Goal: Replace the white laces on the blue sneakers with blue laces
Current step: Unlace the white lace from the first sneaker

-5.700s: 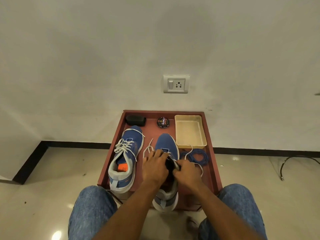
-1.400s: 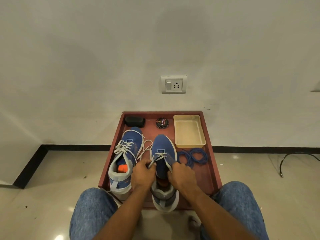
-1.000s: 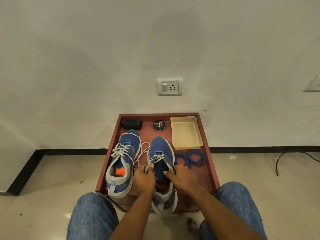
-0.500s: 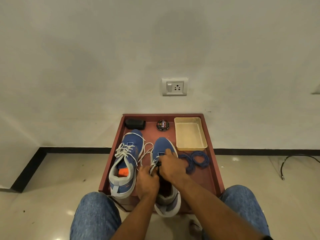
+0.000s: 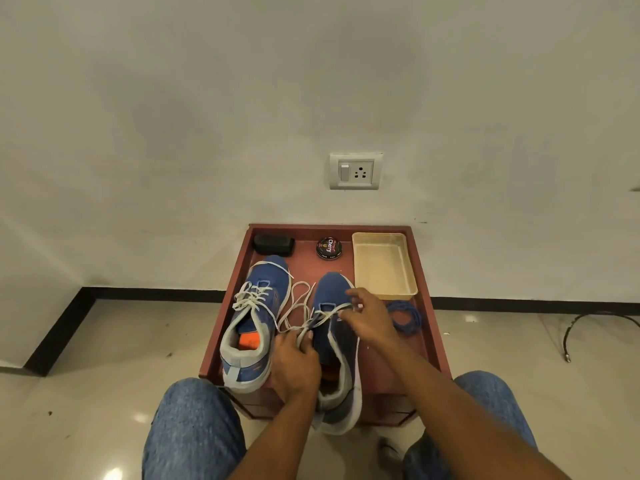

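White lace (image 5: pixel 304 315) pinched by left hand (image 5: pixel 294 367) & right hand (image 5: pixel 369 318) on sneaker (image 5: pixel 341 344).

I am wearing blue denim jeans (image 5: pixel 194 431) over both knees; my forearms are showing bare, no sleeves reaching them, and my left hand (image 5: pixel 294 367) and right hand (image 5: pixel 369 318) are going ungloved.

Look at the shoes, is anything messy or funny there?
A bit. The right shoe sticks out over the red tray's near edge, and its white lace is half undone, trailing in loose loops toward the left shoe. Nothing looks spilled or broken.
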